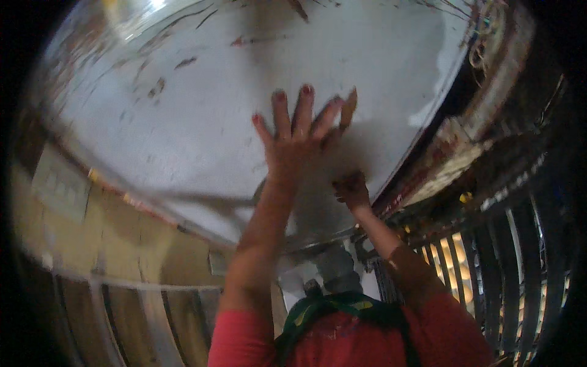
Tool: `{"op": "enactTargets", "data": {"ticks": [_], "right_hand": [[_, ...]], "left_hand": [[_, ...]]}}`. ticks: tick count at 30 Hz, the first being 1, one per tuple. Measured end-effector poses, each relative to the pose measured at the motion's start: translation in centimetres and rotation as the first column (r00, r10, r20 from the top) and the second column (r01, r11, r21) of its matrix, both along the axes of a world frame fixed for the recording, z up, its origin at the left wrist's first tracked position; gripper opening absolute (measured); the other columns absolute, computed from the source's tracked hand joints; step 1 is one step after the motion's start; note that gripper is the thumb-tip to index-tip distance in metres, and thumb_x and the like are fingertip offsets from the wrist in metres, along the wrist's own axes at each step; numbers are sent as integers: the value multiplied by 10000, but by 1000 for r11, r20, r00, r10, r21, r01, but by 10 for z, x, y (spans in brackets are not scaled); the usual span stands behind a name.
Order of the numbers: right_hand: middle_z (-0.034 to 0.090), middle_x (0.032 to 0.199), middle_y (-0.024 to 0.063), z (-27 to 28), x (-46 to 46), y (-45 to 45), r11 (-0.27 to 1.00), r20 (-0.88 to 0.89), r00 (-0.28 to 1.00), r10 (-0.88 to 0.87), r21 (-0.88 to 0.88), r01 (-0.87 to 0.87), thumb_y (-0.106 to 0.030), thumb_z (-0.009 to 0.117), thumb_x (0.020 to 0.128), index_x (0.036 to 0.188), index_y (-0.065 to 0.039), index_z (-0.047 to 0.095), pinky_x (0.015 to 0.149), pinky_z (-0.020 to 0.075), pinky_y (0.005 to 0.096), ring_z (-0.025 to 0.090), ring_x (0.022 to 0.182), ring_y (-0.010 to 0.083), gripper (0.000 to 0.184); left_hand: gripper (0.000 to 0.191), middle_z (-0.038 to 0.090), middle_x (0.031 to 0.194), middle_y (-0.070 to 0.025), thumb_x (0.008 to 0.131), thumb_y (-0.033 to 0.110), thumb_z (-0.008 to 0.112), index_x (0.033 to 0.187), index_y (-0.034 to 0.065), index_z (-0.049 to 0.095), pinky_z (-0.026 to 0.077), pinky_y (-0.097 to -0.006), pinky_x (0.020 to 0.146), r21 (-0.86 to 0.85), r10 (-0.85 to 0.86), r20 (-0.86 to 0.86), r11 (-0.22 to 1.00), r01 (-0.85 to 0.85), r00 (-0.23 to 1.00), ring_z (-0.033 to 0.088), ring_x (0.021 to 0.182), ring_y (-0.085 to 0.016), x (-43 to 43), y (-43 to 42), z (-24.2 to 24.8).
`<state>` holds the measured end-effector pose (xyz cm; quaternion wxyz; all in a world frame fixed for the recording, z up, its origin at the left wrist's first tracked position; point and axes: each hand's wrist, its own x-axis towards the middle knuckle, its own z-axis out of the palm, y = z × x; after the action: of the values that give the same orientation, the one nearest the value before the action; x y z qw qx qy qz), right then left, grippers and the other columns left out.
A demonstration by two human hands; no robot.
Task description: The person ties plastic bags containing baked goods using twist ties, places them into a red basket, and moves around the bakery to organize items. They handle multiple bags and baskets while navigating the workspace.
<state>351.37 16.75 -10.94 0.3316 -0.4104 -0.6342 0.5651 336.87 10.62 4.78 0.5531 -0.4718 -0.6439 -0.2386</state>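
Note:
My left hand (296, 147) is stretched over a pale, smooth work surface (197, 137), its fingers spread and nothing visible in its grasp. By its thumb lies or stands a narrow brown piece (349, 109), perhaps a leaf or a root; whether the thumb touches it cannot be told. Nearer to me, at the right, my right hand (352, 189) has its fingers curled over the same surface. The dark shadow there hides what may be within them. Small brown scraps (185, 63) lie scattered farther off.
Thin brown strands and debris gather along the far edge. A raised, worn rim (495, 101) with a looped cord (477, 52) borders the right side. A slatted structure (458, 266) stands at lower right, and a pale panel (62, 183) at lower left.

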Motion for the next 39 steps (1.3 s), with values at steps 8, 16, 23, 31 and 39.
{"op": "enactTargets", "data": {"ticks": [8,16,23,31,39], "right_hand": [[504,1231,189,-35,-137,109,969,83,992,92,222,-108,-324,733,785,1364,-19,335,994,426,431,478,1149,335,766],[495,1311,189,-76,-230,169,852,222,847,483,106,-513,-320,736,763,1369,-103,402,988,410,383,474,1207,299,725],[628,1048,116,-65,-217,239,792,322,786,528,-522,-318,-247,678,806,1138,-85,602,654,518,326,629,833,179,377],[608,862,68,-39,-268,344,818,235,888,395,-530,-223,-232,651,824,1041,-82,624,530,489,309,571,664,151,265],[633,834,83,-61,-352,471,899,344,893,291,-418,-132,-276,665,796,983,-87,661,550,517,335,605,697,178,266]], "left_hand": [[503,366,1465,8,889,391,461,1387,343,414,94,-642,1071,-29,234,-58,971,-236,971,359,1334,-328,-88,71,-10],[430,270,1522,21,898,370,556,1318,425,481,148,-708,1002,-499,488,195,796,-343,851,229,1394,-347,-188,111,-10],[515,261,1523,12,862,285,579,1361,329,462,203,-709,1000,-525,646,-57,629,-573,762,238,1389,-356,-301,102,9],[360,391,1438,-65,795,178,630,1154,179,617,270,-606,1051,-719,585,33,577,-387,811,311,1356,-333,-368,118,-31],[232,571,1228,-112,781,122,622,1005,100,678,239,-506,1116,-764,482,149,611,-209,863,406,1279,-331,-515,146,-126]]}}
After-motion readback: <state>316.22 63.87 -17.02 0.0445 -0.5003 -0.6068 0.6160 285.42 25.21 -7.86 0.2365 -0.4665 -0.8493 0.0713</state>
